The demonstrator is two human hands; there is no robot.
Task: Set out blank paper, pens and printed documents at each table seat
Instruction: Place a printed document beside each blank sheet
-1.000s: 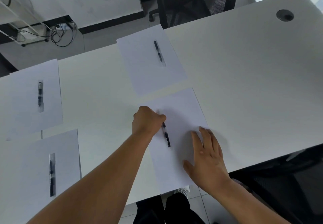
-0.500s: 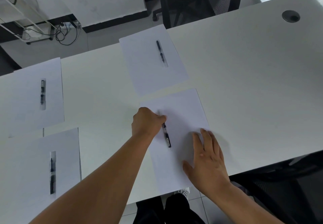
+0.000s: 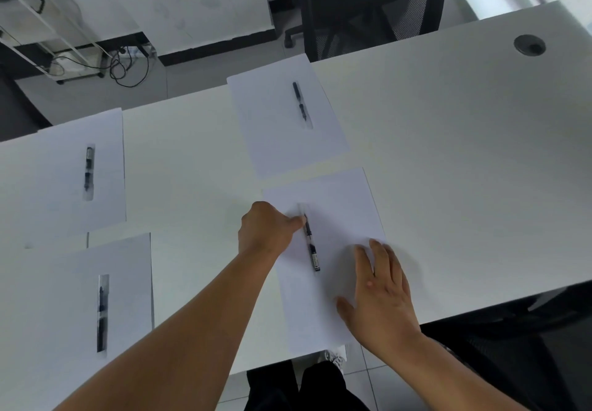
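A blank white sheet [image 3: 336,205] lies on the white table [image 3: 464,170] in front of me, its near end hanging over the table edge. A black pen [image 3: 311,244] lies along its middle. My left hand [image 3: 266,229] pinches the pen's far end with curled fingers. My right hand [image 3: 381,295] rests flat on the sheet's right side, fingers spread. Three other sheets each carry a pen: far centre [image 3: 282,122] with pen [image 3: 301,103], far left [image 3: 64,180] with pen [image 3: 89,167], near left [image 3: 64,314] with pen [image 3: 102,314].
A black office chair [image 3: 362,3] stands beyond the table's far edge. A round cable hole [image 3: 529,45] sits at the far right of the tabletop. Another dark chair [image 3: 528,346] is under the near right edge. Cables [image 3: 128,67] and a white rack lie on the floor at the back left.
Both hands stay on the near sheet almost unmoved. The left hand keeps the pen's end; the view has drifted slightly.
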